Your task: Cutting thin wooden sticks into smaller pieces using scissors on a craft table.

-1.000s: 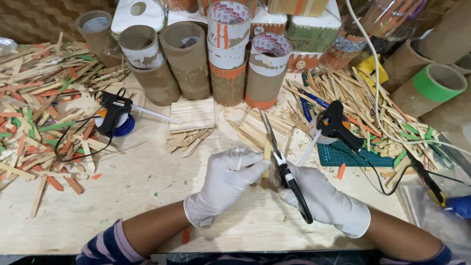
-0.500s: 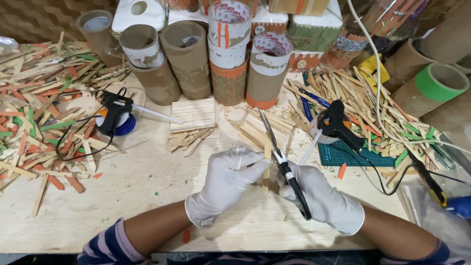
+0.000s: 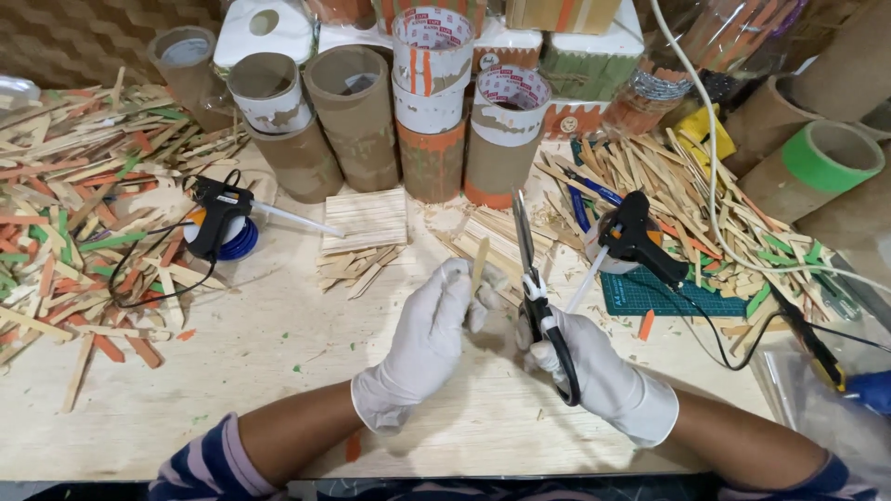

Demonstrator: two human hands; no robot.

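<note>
Left hand (image 3: 422, 339) gloved, fingers pinched upward, right hand (image 3: 594, 366) gloved, fist closed, forearms angled inward

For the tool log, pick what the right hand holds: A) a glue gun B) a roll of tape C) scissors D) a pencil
C: the right hand grips black-handled scissors, blades pointing away from the person, while both glue guns lie on the table.
</note>
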